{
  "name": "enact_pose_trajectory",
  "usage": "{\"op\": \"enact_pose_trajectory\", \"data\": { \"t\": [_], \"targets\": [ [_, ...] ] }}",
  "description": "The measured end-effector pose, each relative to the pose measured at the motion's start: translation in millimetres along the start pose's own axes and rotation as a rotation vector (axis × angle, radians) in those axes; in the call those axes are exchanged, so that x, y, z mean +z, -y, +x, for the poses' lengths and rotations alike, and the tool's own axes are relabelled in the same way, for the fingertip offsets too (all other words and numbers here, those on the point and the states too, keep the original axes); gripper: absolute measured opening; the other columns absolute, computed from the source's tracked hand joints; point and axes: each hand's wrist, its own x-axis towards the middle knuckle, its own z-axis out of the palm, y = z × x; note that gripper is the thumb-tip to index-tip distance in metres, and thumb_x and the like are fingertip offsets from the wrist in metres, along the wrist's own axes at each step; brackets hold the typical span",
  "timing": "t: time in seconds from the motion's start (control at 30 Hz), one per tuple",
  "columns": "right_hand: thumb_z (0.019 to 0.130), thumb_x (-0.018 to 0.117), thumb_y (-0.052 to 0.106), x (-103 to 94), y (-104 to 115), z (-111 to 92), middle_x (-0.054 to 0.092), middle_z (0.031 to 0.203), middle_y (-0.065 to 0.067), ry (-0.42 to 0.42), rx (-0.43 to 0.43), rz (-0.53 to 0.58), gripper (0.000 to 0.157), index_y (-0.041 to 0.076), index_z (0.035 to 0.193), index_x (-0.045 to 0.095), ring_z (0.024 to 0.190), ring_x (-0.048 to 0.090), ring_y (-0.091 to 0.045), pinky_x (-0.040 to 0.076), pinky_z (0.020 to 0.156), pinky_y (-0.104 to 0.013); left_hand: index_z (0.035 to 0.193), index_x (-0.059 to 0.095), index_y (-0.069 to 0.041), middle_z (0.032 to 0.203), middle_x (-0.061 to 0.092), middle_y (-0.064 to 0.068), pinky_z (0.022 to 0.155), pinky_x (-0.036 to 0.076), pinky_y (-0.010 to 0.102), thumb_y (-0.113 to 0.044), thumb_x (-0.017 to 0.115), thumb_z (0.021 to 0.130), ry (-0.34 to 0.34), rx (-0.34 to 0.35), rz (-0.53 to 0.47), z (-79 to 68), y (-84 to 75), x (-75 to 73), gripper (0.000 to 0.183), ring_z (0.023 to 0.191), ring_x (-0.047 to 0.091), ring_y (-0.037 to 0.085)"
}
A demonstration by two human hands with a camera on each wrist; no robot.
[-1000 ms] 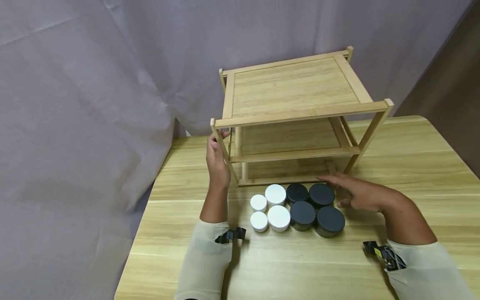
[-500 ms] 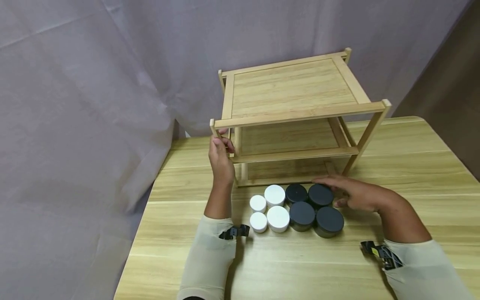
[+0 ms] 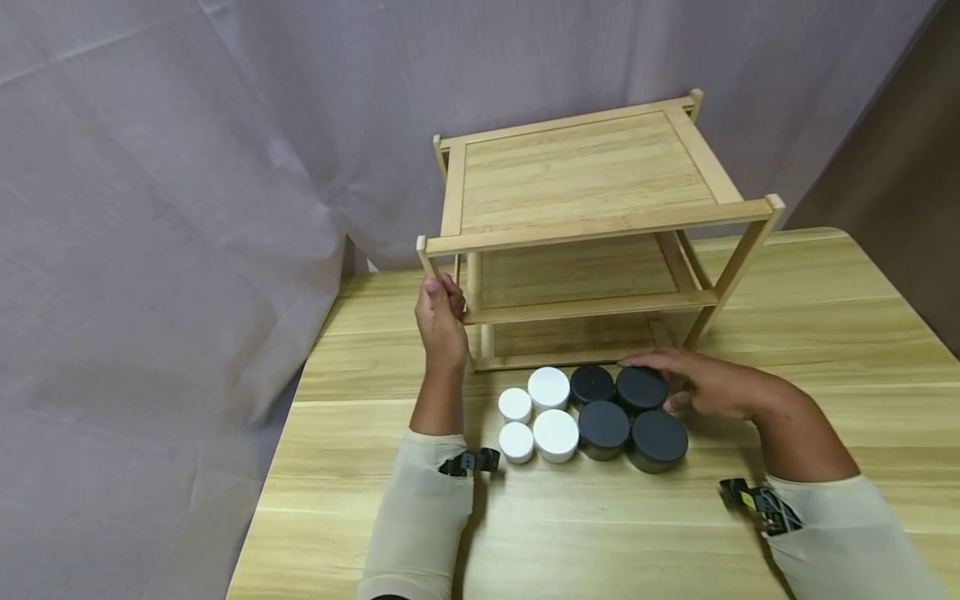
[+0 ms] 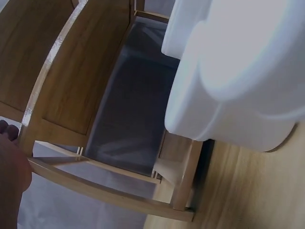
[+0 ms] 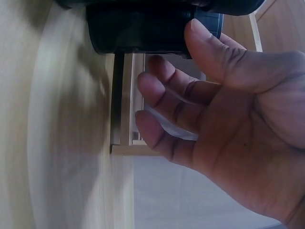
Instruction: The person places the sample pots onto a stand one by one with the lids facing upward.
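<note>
In the head view, my left hand [image 3: 442, 321] grips the front left post of a wooden shelf rack [image 3: 592, 179]. Two rows of round, lidded jars stand in front of the rack. My right hand [image 3: 712, 385] is at the back right black jar [image 3: 641, 389], thumb on its near right side and index finger reaching round behind it. In the right wrist view, the thumb [image 5: 205, 40] lies against the black jar [image 5: 138, 31], and the other fingers curl loosely below it. Most of the index finger is hidden there.
Other black jars [image 3: 603, 429], two larger white jars [image 3: 557, 435] and two small white jars [image 3: 516, 442] stand close together on the wooden table [image 3: 360, 500]. A grey curtain [image 3: 187, 208] hangs behind and to the left. The rack's lower front rail [image 3: 555, 361] is just behind the jars.
My left hand has closed round the rack's front left post. The right hand has shifted slightly left, its fingers further round the back right black jar. The jars stay in place.
</note>
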Motion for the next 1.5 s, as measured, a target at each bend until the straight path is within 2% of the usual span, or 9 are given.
{"op": "enact_pose_trajectory", "data": {
  "t": [0.27, 0.53, 0.67, 0.73, 0.8, 0.97, 1.13, 1.33, 1.5],
  "targets": [
    [0.090, 0.082, -0.003, -0.9, -3, 1, 0.052, 0.155, -0.030, -0.021, -0.015, -0.033, 0.069, 0.004, 0.154, 0.054, 0.143, 0.046, -0.057, 0.048, 0.107, -0.068, 0.091, 0.048, -0.012, 0.068, 0.033, -0.007, 0.054, 0.024, 0.020, -0.084, 0.037, 0.095, 0.040, 0.018, -0.004, -0.8, 4.3, -3.4, 0.073, 0.058, 0.027, 0.005],
    [0.090, 0.084, 0.003, -2.3, 0, 0, 0.055, 0.151, -0.030, -0.025, 0.009, -0.069, 0.071, 0.002, 0.153, 0.052, 0.141, 0.050, -0.056, 0.048, 0.107, -0.066, 0.092, 0.048, -0.010, 0.068, 0.034, -0.007, 0.054, 0.026, 0.020, -0.080, 0.035, 0.097, 0.056, 0.044, 0.025, -1.1, 7.9, -6.5, 0.072, 0.058, 0.028, 0.005],
    [0.090, 0.085, 0.003, -5.1, 2, -3, 0.064, 0.131, -0.024, -0.011, 0.054, -0.069, 0.074, 0.001, 0.153, 0.047, 0.117, 0.063, -0.038, 0.053, 0.096, -0.046, 0.092, 0.048, -0.008, 0.068, 0.035, -0.007, 0.054, 0.027, 0.020, -0.080, 0.035, 0.097, 0.060, 0.063, 0.022, -1.0, 9.9, -6.5, 0.073, 0.058, 0.029, 0.005],
    [0.091, 0.084, 0.006, -7.2, 1, -5, 0.066, 0.119, -0.018, -0.004, 0.076, -0.066, 0.074, 0.001, 0.153, 0.044, 0.104, 0.063, -0.027, 0.052, 0.089, -0.037, 0.092, 0.047, -0.005, 0.069, 0.034, -0.006, 0.055, 0.027, 0.021, -0.079, 0.034, 0.099, 0.074, 0.076, 0.022, -0.4, 10.6, -6.7, 0.075, 0.058, 0.029, 0.005],
    [0.093, 0.084, 0.010, -9.0, 1, -8, 0.066, 0.107, -0.012, -0.004, 0.088, -0.079, 0.075, 0.000, 0.154, 0.041, 0.094, 0.060, -0.021, 0.050, 0.083, -0.034, 0.093, 0.046, -0.003, 0.069, 0.034, -0.005, 0.056, 0.027, 0.021, -0.078, 0.033, 0.100, 0.096, 0.084, 0.027, -0.1, 10.8, -7.6, 0.076, 0.059, 0.029, 0.005],
    [0.094, 0.084, 0.018, -10.4, -1, -13, 0.071, 0.109, -0.010, -0.031, 0.091, -0.141, 0.077, 0.000, 0.155, 0.042, 0.095, 0.064, -0.019, 0.052, 0.084, -0.037, 0.096, 0.044, -0.005, 0.071, 0.034, -0.002, 0.057, 0.027, 0.021, -0.076, 0.032, 0.102, 0.167, 0.075, 0.044, -1.3, 10.8, -12.4, 0.072, 0.061, 0.030, 0.006],
    [0.092, 0.086, 0.018, -10.5, -1, -20, 0.073, 0.126, -0.019, -0.088, 0.093, -0.176, 0.073, 0.002, 0.152, 0.047, 0.108, 0.070, -0.029, 0.054, 0.089, -0.046, 0.098, 0.042, 0.005, 0.075, 0.037, 0.000, 0.060, 0.030, 0.021, -0.075, 0.031, 0.103, 0.212, 0.068, 0.047, -4.8, 13.4, -15.0, 0.080, 0.066, 0.034, 0.008],
    [0.096, 0.084, 0.020, -13.6, 10, -27, 0.075, 0.112, -0.009, -0.160, 0.147, -0.221, 0.070, 0.009, 0.153, 0.045, 0.094, 0.066, -0.021, 0.051, 0.081, -0.041, 0.101, 0.039, 0.013, 0.077, 0.038, 0.003, 0.062, 0.032, 0.022, -0.071, 0.030, 0.104, 0.212, 0.091, 0.051, -5.7, 15.0, -16.3, 0.085, 0.069, 0.036, 0.011],
    [0.098, 0.081, 0.023, -19.1, 22, -34, 0.075, 0.119, -0.019, -0.209, 0.157, -0.276, 0.068, 0.011, 0.153, 0.042, 0.100, 0.072, -0.032, 0.054, 0.080, -0.046, 0.100, 0.039, 0.015, 0.077, 0.038, 0.004, 0.063, 0.032, 0.023, -0.069, 0.031, 0.105, 0.177, 0.108, 0.059, -5.6, 14.5, -17.3, 0.084, 0.069, 0.035, 0.011]
  ]
}}
